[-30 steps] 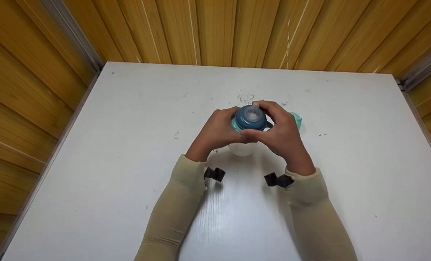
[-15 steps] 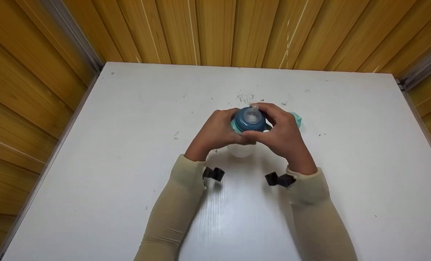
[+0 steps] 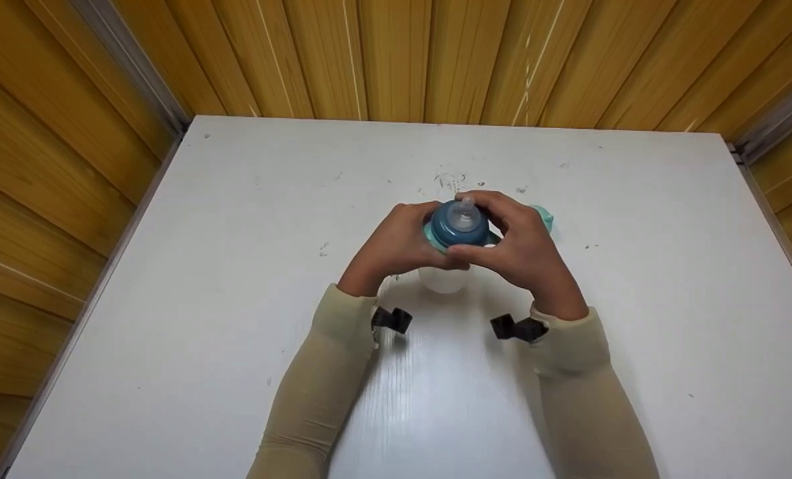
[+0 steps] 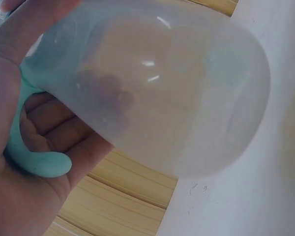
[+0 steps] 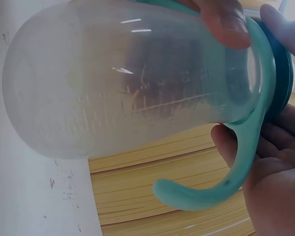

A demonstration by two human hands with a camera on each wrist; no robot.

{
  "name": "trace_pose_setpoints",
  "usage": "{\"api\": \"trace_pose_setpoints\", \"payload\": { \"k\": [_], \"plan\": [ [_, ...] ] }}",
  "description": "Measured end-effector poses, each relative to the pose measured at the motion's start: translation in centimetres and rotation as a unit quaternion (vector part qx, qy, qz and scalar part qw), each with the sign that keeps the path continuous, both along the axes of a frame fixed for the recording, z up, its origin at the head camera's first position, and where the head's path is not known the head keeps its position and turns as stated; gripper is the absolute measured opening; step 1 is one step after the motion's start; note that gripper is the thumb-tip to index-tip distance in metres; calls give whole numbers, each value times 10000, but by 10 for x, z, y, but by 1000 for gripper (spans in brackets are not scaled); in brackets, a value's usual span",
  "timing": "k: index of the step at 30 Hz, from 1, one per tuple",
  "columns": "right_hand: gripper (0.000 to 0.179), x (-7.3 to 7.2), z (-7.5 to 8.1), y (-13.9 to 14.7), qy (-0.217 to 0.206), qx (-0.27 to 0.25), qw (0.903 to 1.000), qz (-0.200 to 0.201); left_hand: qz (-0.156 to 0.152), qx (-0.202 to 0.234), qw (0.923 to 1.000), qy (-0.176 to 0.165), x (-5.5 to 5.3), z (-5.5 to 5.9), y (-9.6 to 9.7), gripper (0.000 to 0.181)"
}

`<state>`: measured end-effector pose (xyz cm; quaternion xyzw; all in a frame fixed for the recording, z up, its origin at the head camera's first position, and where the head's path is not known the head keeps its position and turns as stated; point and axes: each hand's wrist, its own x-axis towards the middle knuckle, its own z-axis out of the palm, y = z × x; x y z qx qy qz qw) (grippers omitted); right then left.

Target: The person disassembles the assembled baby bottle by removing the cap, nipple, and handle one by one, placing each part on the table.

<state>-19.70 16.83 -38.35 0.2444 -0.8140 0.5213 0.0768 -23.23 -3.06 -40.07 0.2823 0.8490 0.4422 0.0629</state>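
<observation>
A translucent baby bottle (image 3: 444, 281) is held between my hands above the table, its clear teat (image 3: 464, 216) pointing up. My left hand (image 3: 406, 236) grips it around the neck; in the left wrist view, one curved mint-green handle (image 4: 46, 163) lies against the palm. My right hand (image 3: 519, 243) holds the dark blue collar (image 3: 459, 233) between thumb and fingers. The other mint-green handle (image 5: 201, 196) curves out below the bottle in the right wrist view. Graduation marks run along the bottle wall, which looks free of liquid. Some fingertips are hidden behind the collar.
Beyond my right hand, a mint-green object (image 3: 544, 218), partly hidden, lies on the white table (image 3: 236, 266). Dark scuffs mark the tabletop. Yellow wood-look panels (image 3: 396, 60) enclose its back and sides. A small black mount sits at each wrist.
The bottle top and my right hand have shifted slightly toward me. My right-hand fingers have moved a little around the collar, and the right wrist has drifted slightly rightward. The left hand stays nearly still.
</observation>
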Motion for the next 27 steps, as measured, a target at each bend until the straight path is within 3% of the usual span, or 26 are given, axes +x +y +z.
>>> {"api": "trace_pose_setpoints", "payload": {
  "k": [6, 10, 17, 27],
  "plan": [
    [71, 0, 1, -1, 1, 111, 9999, 44, 75, 8, 10000, -23, 0, 0, 0, 65],
    [76, 1, 3, -2, 92, 174, 9995, -231, 157, -88, 9998, -16, 0, 0, 0, 66],
    [69, 2, 3, -3, 64, 175, 9974, -691, 222, -29, 9997, -89, 0, 2, 0, 66],
    [63, 2, 4, -3, 33, 189, 9976, -660, 204, -11, 9998, -72, 0, 2, 0, 66]
  ]
}}
